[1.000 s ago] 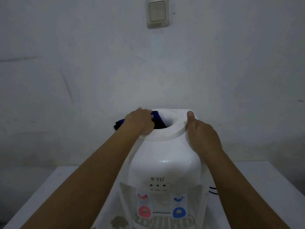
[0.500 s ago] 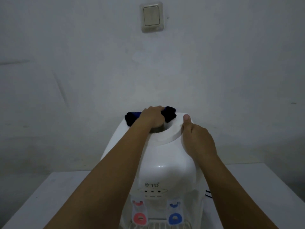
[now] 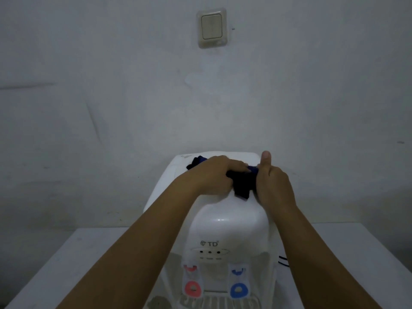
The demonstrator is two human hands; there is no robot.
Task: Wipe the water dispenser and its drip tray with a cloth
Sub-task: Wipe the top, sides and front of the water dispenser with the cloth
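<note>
The dark cloth, gripped by the left hand, has been swept across the water dispenser top toward the bracing, open-fingered right hand; drip tray unwiped.

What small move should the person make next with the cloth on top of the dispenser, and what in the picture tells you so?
Probably draw the dark blue cloth forward over the domed front. The left hand grips it bunched on the top of the water dispenser, the right hand braces beside it, thumb raised, and the taps and drip tray below look untouched.
</note>
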